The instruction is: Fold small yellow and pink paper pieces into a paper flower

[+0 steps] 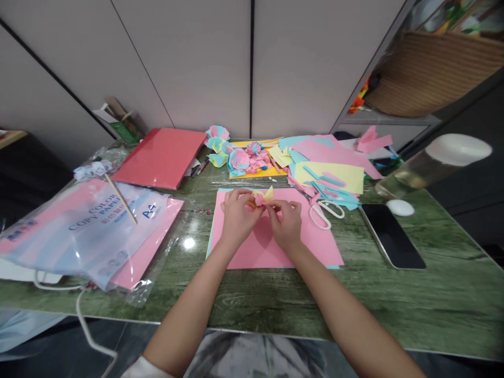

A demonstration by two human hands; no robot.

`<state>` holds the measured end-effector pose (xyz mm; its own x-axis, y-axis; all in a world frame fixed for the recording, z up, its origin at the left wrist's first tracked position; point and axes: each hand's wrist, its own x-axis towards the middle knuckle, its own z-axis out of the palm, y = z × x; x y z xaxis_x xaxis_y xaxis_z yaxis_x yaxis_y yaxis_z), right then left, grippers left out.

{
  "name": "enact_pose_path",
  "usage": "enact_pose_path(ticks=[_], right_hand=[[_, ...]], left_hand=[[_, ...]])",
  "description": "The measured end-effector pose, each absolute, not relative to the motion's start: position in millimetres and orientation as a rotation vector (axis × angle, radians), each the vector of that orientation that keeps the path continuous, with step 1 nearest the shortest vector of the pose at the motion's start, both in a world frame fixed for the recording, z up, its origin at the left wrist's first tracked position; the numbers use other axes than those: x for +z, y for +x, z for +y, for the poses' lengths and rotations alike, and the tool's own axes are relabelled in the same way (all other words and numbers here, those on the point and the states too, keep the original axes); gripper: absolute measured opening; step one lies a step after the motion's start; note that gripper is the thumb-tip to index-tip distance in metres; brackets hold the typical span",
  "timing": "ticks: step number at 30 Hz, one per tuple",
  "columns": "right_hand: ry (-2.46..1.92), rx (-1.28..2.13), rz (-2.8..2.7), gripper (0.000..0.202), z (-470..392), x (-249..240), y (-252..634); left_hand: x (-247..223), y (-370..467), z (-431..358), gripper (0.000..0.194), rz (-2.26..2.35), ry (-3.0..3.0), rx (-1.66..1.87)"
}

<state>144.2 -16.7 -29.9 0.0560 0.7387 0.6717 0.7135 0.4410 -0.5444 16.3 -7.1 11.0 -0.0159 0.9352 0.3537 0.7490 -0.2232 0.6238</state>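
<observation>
The bare strip of the green wood-grain table (275,304) before the flat pink paper sheet (271,247) gives free room. To the left, the plastic pack of coloured copy paper (86,231) blocks the way. To the right, white-handled scissors (325,212) lie just beside the sheet, and the black flat phone (391,234) lies further. Behind, the heap of pastel paper scraps (326,173) closes the far side.

On the green table I count two hands, the left hand (236,215) and the right hand (286,223), one pair of white scissors (325,212), one dark phone (391,234), one red folder (163,156), one wooden stick (121,199) and one pack of colour paper (79,226).
</observation>
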Motion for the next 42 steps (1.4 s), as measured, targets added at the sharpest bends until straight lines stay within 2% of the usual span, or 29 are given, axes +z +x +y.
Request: enact_pose_path(ticks=[9, 18, 29, 42], right_hand=[[-1.295, 0.038, -1.678, 0.008, -17, -30, 145], [-1.324, 0.048, -1.68, 0.011, -15, -31, 144], [-1.284, 0.031, -1.74, 0.006, -14, -35, 145], [-1.236, -0.001, -1.767, 0.009, -14, -30, 145]], left_hand=[[14, 13, -5, 0.012, 1.68, 1.94, 1.031], [8, 12, -4, 0.008, 1.515, 1.969, 1.134], [16, 6, -5, 0.008, 1.613, 1.967, 0.978], [18, 8, -5, 0.004, 1.633, 1.953, 1.04]])
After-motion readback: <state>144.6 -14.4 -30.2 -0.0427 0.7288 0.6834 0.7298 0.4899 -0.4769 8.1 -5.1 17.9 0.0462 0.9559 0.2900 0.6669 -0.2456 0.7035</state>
